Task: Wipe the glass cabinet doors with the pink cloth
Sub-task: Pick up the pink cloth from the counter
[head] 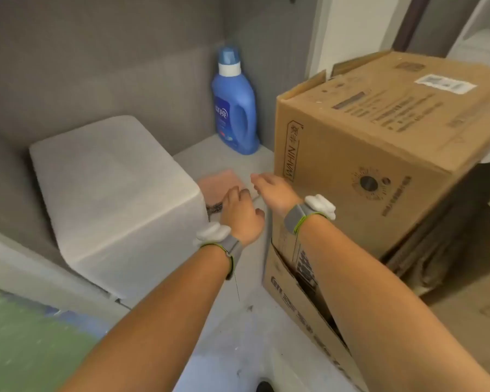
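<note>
Both bare arms reach forward into a grey niche, each wrist wearing a grey band with a white piece on it. The cloth (220, 184), pink and folded flat, lies on the grey ledge (210, 157) near the middle of the view, squeezed between a white box (116, 190) at its 9 o'clock and a cardboard box (379, 154) at its 3 o'clock. The left hand (239, 213) sits at the cloth's 5 o'clock edge, fingers curled down onto it; whether they actually pinch the fabric cannot be told, since the fingertips are hidden. The right hand (275, 190) hovers just at the cloth's 3 o'clock, fingers loosely extended and holding nothing, close against the cardboard box. A blue bottle (234, 108) with a blue cap stands upright in the back corner, at 12 o'clock from the cloth and well apart from it. A second, open carton (294, 295) stands below the cardboard box, at 5 o'clock.
</note>
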{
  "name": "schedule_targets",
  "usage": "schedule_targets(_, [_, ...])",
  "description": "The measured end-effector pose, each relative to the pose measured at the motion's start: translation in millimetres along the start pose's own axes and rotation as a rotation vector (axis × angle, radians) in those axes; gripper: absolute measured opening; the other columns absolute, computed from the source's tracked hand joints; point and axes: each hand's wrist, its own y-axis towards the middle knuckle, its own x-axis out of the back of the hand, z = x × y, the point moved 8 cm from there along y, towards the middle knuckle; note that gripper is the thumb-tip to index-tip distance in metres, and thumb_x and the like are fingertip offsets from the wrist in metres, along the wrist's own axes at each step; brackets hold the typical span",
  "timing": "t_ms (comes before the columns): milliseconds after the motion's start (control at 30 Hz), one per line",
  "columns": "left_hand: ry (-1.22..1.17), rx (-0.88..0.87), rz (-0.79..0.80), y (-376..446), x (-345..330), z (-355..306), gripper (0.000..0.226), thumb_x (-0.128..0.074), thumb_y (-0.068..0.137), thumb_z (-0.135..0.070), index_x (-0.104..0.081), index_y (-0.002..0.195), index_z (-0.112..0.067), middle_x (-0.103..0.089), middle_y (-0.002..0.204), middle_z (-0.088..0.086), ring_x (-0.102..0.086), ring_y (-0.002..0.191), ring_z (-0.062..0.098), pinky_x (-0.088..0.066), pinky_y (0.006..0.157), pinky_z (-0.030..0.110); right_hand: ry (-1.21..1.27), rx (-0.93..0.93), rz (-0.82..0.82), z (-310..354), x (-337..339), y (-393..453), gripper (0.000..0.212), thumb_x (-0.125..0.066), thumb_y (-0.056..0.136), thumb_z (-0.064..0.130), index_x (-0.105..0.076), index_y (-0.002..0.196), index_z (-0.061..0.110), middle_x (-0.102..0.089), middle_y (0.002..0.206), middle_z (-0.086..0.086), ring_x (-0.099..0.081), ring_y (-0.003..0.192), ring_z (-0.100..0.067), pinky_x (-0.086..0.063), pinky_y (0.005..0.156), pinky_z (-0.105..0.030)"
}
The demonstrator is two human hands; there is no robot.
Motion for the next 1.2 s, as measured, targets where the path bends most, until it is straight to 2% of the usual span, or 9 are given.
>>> schedule_targets(133, [0.023,0.134,-0.008,21,-7,17,0.062,-0.053,0.104,-0.026,-0.032,0.159,-0.006,-0.011,0.174,0.015,-0.010,0.162,0.031,-0.014,0.130,0.040,0.105,-0.042,0.055,-13,-20,26,0.040,-0.044,0.107,0.038,-0.066,0.124,0.009,-0.065,0.123,-0.009,-0.057,0.115,-0.025,-0.041,0.097,-0.034])
schedule_targets(333, [0.105,0.255,0.038,47,-29,45,0.059,-0.048,0.106,-0.030,-0.033,0.157,-0.003,-0.013,0.174,0.018,-0.009,0.162,0.034,-0.010,0.132,0.041,0.104,-0.080,0.079,-26,-42,68,0.037,-0.043,0.105,0.022,-0.061,0.137,0.015,-0.059,0.146,-0.011,-0.053,0.135,-0.030,-0.040,0.113,-0.036])
schedule_targets(667, [0.080,0.213,-0.003,48,-47,63,0.066,-0.053,0.100,-0.021,-0.030,0.161,-0.008,-0.014,0.174,0.014,-0.009,0.162,0.030,-0.011,0.131,0.038,0.243,-0.226,0.107,-39,-62,97,0.063,-0.065,0.095,0.024,-0.042,0.151,0.009,-0.058,0.139,-0.015,-0.065,0.110,-0.030,-0.052,0.106,-0.042])
schedule_targets(733, [0.047,0.188,-0.002,46,-48,64,0.067,-0.054,0.099,-0.021,-0.031,0.160,-0.008,-0.015,0.174,0.013,-0.010,0.162,0.030,-0.013,0.131,0.039,0.282,-0.246,0.117,-39,-61,90,0.052,-0.069,0.093,0.018,-0.053,0.141,0.004,-0.064,0.116,-0.016,-0.065,0.086,-0.027,-0.058,0.088,-0.038])
schedule_targets(800, [-0.013,0.158,-0.010,41,-47,61,0.067,-0.057,0.098,-0.019,-0.033,0.159,-0.008,-0.018,0.173,0.012,-0.015,0.160,0.030,-0.021,0.128,0.040,0.299,-0.245,0.090,-36,-54,82,0.007,-0.067,0.089,0.008,-0.068,0.095,0.004,-0.061,0.078,-0.011,-0.056,0.063,-0.024,-0.050,0.061,-0.029])
schedule_targets(867, [-0.072,0.101,-0.024,35,-45,54,0.064,-0.059,0.096,-0.017,-0.037,0.155,-0.007,-0.023,0.170,0.012,-0.027,0.155,0.032,-0.032,0.121,0.042,0.336,-0.252,0.073,-36,-47,71,0.020,-0.065,0.085,0.003,-0.060,0.067,0.010,-0.052,0.060,-0.008,-0.049,0.055,-0.022,-0.042,0.056,-0.026])
schedule_targets(1067, [-0.509,0.015,-0.078,10,-21,30,0.050,-0.052,0.100,-0.003,-0.044,0.149,-0.007,-0.041,0.149,0.015,-0.055,0.128,0.030,-0.046,0.108,0.039,0.462,-0.198,-0.045,-21,-22,23,0.025,-0.059,0.084,-0.001,-0.051,0.066,0.015,-0.051,0.050,0.001,-0.047,0.033,-0.007,-0.033,0.038,-0.013])
schedule_targets(1133, [-0.641,0.011,-0.079,-8,-8,27,0.046,-0.046,0.105,-0.006,-0.045,0.150,-0.009,-0.042,0.148,0.014,-0.053,0.122,0.019,-0.043,0.108,0.028,0.506,-0.153,-0.099,-14,-19,1,0.029,-0.058,0.084,-0.005,-0.050,0.064,0.014,-0.050,0.052,-0.001,-0.045,0.034,-0.008,-0.035,0.041,-0.016])
schedule_targets(1200, [-0.769,-0.005,-0.050,-22,5,22,0.042,-0.039,0.107,-0.008,-0.049,0.148,-0.010,-0.045,0.146,0.013,-0.054,0.126,0.020,-0.045,0.113,0.034,0.523,-0.085,-0.179,0,-12,-23,0.031,-0.059,0.083,-0.005,-0.048,0.060,0.013,-0.054,0.064,-0.006,-0.047,0.041,-0.012,-0.035,0.044,-0.021])
